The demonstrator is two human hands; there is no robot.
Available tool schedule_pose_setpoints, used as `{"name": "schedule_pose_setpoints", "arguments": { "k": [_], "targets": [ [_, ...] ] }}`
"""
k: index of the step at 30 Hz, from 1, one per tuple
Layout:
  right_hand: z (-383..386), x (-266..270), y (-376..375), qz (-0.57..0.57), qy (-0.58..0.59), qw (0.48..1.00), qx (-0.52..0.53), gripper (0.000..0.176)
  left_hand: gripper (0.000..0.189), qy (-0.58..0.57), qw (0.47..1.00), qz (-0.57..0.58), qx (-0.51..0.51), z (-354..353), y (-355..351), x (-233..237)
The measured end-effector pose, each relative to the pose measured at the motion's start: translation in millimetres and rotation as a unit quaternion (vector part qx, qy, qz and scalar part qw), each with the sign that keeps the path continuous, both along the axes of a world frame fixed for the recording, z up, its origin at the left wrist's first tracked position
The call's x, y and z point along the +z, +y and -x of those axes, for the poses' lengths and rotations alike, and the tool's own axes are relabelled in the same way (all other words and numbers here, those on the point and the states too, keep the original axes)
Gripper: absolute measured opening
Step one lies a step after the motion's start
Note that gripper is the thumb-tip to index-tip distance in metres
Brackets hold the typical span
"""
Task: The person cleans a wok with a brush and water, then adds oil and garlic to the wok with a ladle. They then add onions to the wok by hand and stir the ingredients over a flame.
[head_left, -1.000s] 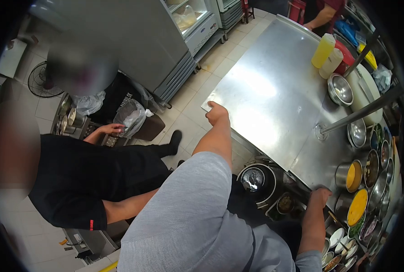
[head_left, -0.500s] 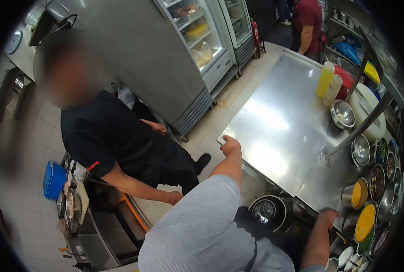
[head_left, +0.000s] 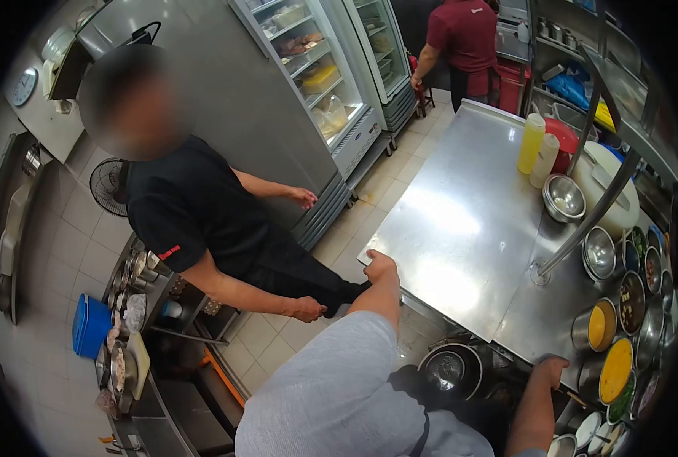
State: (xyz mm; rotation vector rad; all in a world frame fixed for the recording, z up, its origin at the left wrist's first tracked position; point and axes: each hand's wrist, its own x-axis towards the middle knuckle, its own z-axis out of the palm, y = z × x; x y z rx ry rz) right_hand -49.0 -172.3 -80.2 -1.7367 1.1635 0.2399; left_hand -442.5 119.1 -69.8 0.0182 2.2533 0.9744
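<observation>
A steel table (head_left: 445, 198) fills the centre right. My left hand (head_left: 381, 266) is closed over its near left corner, arm stretched forward. At the front edge on the right, my right hand (head_left: 553, 370) is closed on the rim, beside pots of yellow food (head_left: 615, 371). Two squeeze bottles, one yellow (head_left: 531, 143) and one whitish (head_left: 544, 161), stand at the back right of the table. Stacked steel bowls (head_left: 564, 196) sit in front of them. Under the table edge is a large dark pot (head_left: 451, 370).
A person in black (head_left: 202, 213) stands close on the left, arms hanging out. Another person in maroon (head_left: 464, 38) is beyond the table. Glass-door fridges (head_left: 316, 68) line the back. A blue container (head_left: 91, 325) and trays stand at the left counter.
The person in black has shifted right, and their far hand has come up and forward. The person in maroon shows more fully. My hands remain on the table edge as the view shifts slightly.
</observation>
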Motion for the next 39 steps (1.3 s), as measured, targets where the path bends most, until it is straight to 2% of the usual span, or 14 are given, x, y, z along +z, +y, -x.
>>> {"name": "schedule_pose_setpoints", "arguments": {
  "k": [5, 14, 18, 20, 27, 35, 39],
  "targets": [
    [-5, -11, -4, -0.002, -0.002, 1.000, 0.002, 0.092, 0.075, -0.001, 1.000, 0.002, -0.002, -1, 3, -3],
    [4, 2, -2, -0.007, -0.005, 1.000, 0.006, 0.090, 0.076, 0.004, 1.000, 0.013, 0.001, -2, 4, -8],
    [-1, -7, -7, -0.008, -0.001, 1.000, 0.008, 0.089, 0.075, 0.012, 1.000, 0.018, 0.020, 2, 11, -21],
    [2, 0, -4, -0.008, -0.001, 1.000, 0.009, 0.088, 0.076, -0.028, 0.999, 0.018, 0.000, 8, 15, -33],
    [7, 12, -2, -0.008, -0.007, 1.000, 0.018, 0.087, 0.074, -0.003, 1.000, 0.027, 0.015, 0, 9, -18],
    [3, 2, -4, -0.004, -0.010, 1.000, 0.026, 0.085, 0.075, -0.017, 0.999, -0.036, 0.025, -8, -4, 2],
    [6, 6, -5, -0.001, -0.011, 0.999, 0.030, 0.084, 0.075, -0.001, 1.000, -0.014, 0.026, -6, 0, -10]
  ]
}}
